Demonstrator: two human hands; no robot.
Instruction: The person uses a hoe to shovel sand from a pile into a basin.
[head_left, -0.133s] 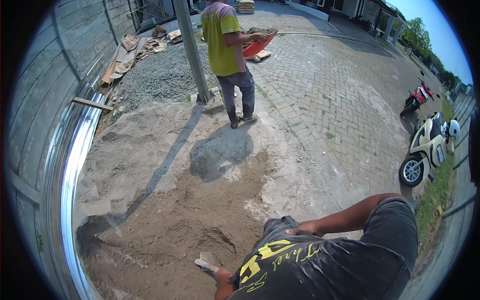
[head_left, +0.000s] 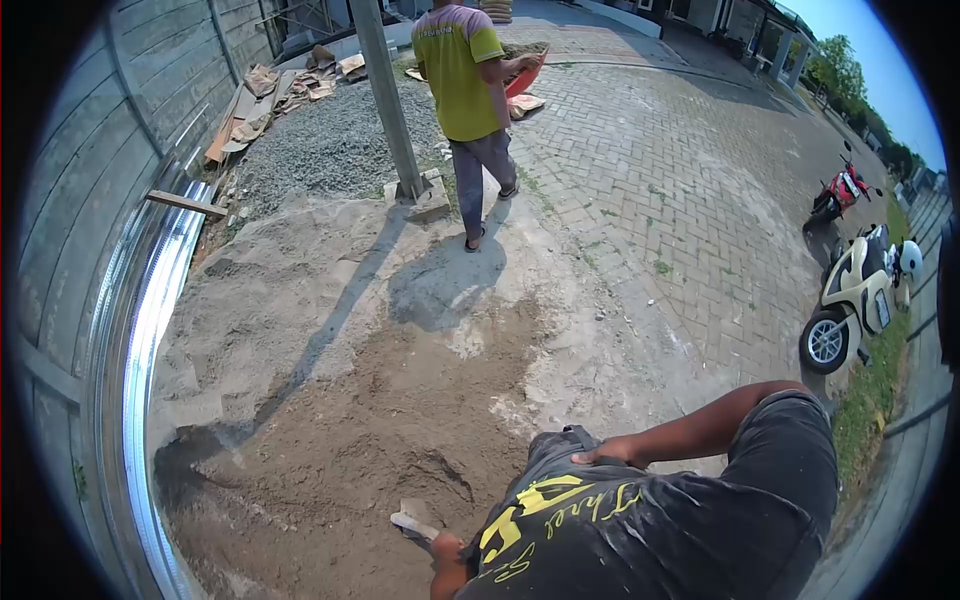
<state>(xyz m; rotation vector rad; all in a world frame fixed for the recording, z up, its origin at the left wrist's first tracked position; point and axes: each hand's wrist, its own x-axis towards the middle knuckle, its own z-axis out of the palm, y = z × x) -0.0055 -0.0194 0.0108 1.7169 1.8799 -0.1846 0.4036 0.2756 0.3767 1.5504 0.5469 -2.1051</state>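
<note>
My left hand (head_left: 447, 550) is at the bottom, closed around a trowel (head_left: 414, 525) with a flat, pale grey blade. The blade lies low against the brown sand mix (head_left: 400, 445), and my forearm is mostly hidden by my dark shirt (head_left: 660, 530). My right hand (head_left: 607, 450) rests at my waist on the grey trousers (head_left: 556, 452), with the elbow bent out to the right. It holds nothing that I can see, and some of its fingers are hidden.
A co-worker (head_left: 460, 90) carries a loaded red tray-like container (head_left: 530, 73) beside a post (head_left: 390, 100). Shiny metal channels (head_left: 150, 380) line the left wall. Gravel (head_left: 320, 150) lies farther back. Two motorbikes, one cream (head_left: 855, 295) and one red (head_left: 842, 193), stand right of the paving.
The co-worker has stepped a little away and to the right, with the red container turned and lowered slightly. My hands and the trowel stay in nearly the same place.
</note>
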